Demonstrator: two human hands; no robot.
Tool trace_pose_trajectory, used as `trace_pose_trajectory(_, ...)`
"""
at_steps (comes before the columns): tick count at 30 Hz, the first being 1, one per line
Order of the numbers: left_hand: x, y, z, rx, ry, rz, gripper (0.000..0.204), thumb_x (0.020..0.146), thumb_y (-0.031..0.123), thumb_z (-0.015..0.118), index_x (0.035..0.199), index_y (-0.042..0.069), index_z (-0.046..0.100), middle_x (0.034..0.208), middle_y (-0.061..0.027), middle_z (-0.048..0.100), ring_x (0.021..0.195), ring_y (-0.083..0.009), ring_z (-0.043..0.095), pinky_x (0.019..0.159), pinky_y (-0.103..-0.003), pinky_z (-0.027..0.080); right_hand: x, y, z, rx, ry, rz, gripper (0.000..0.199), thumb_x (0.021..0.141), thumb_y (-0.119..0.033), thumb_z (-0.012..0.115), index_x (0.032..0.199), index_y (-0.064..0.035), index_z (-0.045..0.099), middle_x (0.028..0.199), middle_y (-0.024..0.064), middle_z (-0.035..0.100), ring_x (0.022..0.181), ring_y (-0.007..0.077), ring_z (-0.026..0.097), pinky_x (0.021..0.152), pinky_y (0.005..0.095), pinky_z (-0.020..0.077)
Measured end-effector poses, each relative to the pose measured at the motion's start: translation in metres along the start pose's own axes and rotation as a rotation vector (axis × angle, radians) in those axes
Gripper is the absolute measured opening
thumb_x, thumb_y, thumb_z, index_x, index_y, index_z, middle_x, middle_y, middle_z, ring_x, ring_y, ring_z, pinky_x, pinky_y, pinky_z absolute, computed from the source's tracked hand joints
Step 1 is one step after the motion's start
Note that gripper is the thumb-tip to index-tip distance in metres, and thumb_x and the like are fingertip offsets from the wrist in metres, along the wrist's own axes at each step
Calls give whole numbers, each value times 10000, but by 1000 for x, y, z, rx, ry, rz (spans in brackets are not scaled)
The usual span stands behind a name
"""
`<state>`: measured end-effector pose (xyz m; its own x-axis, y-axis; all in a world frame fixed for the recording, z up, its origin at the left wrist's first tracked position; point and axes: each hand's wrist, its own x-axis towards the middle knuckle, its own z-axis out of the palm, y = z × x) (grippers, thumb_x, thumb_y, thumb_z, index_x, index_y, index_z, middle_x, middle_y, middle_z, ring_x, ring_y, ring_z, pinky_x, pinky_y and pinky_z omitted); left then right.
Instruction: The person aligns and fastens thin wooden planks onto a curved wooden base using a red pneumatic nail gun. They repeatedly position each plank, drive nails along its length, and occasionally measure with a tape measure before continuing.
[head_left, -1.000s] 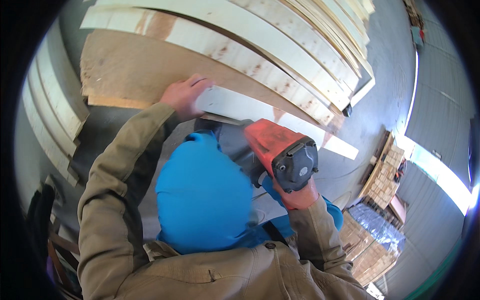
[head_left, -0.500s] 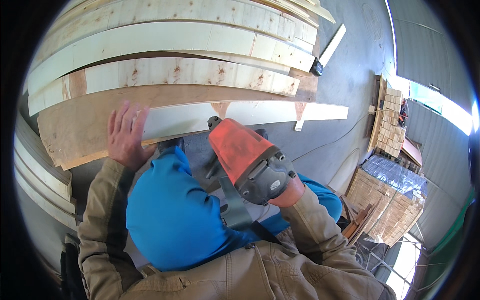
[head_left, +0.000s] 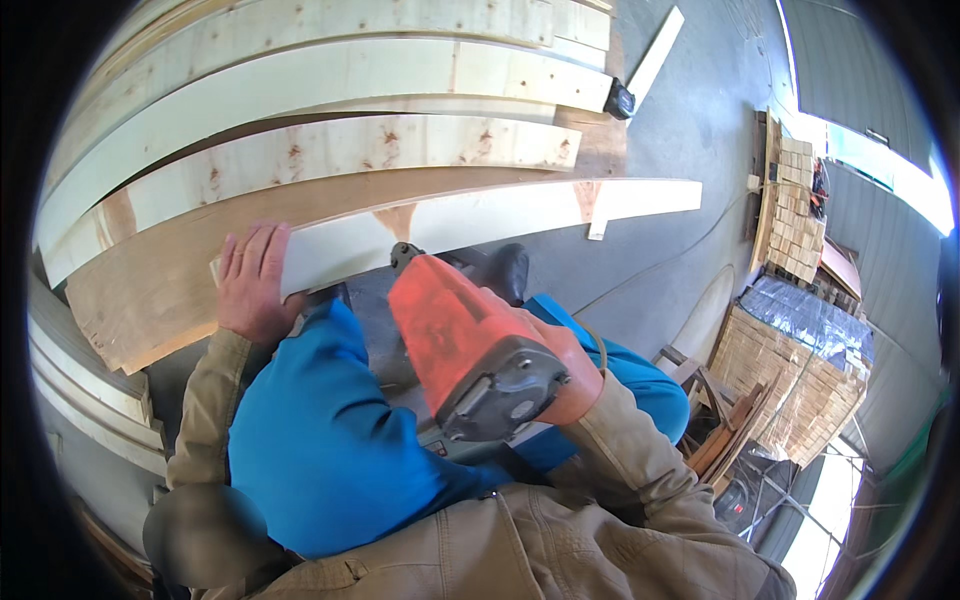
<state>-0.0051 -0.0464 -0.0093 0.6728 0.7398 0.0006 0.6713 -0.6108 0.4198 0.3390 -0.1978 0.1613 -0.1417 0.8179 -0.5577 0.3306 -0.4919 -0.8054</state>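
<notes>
A long pale wooden board [head_left: 490, 214] with two brown patches lies across in front of me, its left part on a plywood sheet [head_left: 160, 290]. Over the board's left end my left hand [head_left: 258, 285] is closed, fingers together on top and thumb at the near side. My right hand [head_left: 572, 365] is wrapped round the handle of a red and black nail gun [head_left: 450, 325]; the gun's body hides part of the grip. The gun's dark nose is at the board's near edge, by the left brown patch; whether it touches I cannot tell.
Several more boards [head_left: 350, 145] lie beyond, with a black tape measure [head_left: 620, 100] at their right end. Stacked planks [head_left: 95, 375] stand at left. At right are wood-block stacks [head_left: 795, 210] and a wrapped pallet [head_left: 780, 360]. A hose [head_left: 660, 270] crosses the floor.
My left hand has gone from spread fingers to closing over the board's end. The nail gun has moved left and a little nearer, tilting. The board has shifted slightly leftward at its left end.
</notes>
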Motion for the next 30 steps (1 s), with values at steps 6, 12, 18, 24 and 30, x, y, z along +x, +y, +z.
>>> trace_pose_trajectory(6,7,7,-9,7,-56,-48,877,711,203,854,1500,42,506,1451,-183,573,1430,-392,504,1239,-587,330,2,-5,-2,303,64,135,903,792,-216,889,1554,2,455,1542,276,528,1358,424,593,1060,440,558)
trace_pose_trajectory(12,30,21,-7,-46,-40,-34,823,701,253,863,1424,25,543,1395,-188,604,1362,-390,547,1180,-532,399,-3,-18,-32,-415,136,-204,806,789,-163,910,1492,-10,545,1457,201,635,1288,319,672,1056,375,553)
trace_pose_trajectory(18,37,24,-4,-48,-3,-19,718,729,291,839,1351,32,590,1283,-161,666,1218,-358,625,1001,-479,484,8,-10,-38,-30,185,-13,586,873,-94,807,1420,-34,604,1346,115,707,1205,234,691,1026,351,546)
trace_pose_trajectory(24,36,24,-4,-81,8,-22,702,707,236,840,1331,35,591,1245,-176,679,1149,-379,649,973,-487,501,6,2,-49,-655,106,-146,439,1021,-131,623,1452,-56,585,1490,83,607,1389,262,554,1147,428,464)
trace_pose_trajectory(30,37,23,-1,-76,57,6,689,702,237,845,1317,39,606,1195,-169,692,1083,-379,666,933,-478,505,3,11,-44,554,115,69,513,1002,-176,670,1491,-77,553,1510,96,585,1395,276,547,1167,448,440)
